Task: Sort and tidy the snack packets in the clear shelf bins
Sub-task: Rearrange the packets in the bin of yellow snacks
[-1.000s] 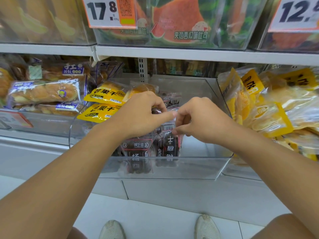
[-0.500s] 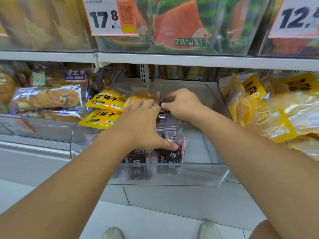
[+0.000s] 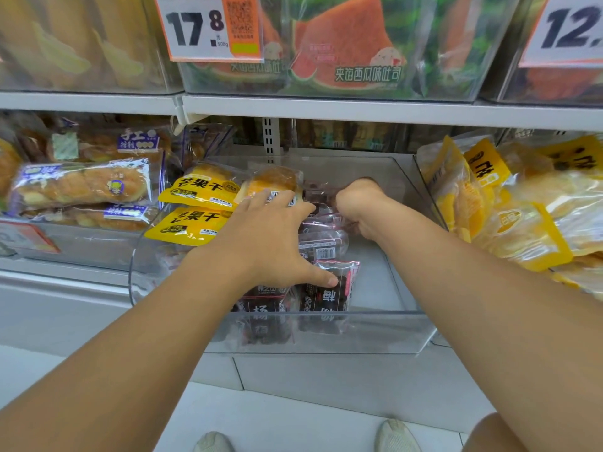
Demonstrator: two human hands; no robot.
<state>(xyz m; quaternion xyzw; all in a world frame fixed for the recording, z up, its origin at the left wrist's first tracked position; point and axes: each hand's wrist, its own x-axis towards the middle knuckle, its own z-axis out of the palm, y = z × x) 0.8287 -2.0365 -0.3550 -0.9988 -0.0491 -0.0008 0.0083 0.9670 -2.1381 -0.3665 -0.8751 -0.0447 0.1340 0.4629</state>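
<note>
Both hands are reached into the clear bin (image 3: pixel 326 334).

The left hand (image 3: pixel 270 236) is spread flat, fingers wide, on the dark packets (image 3: pixel 326 288) near the front. The right hand (image 3: pixel 355 203) is curled at the far end over more dark packets; whether one is gripped cannot be told. Yellow packets (image 3: pixel 195 203) are stacked on the left.

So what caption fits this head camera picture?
Two hands sorting dark snack packets in a clear bin.
</note>
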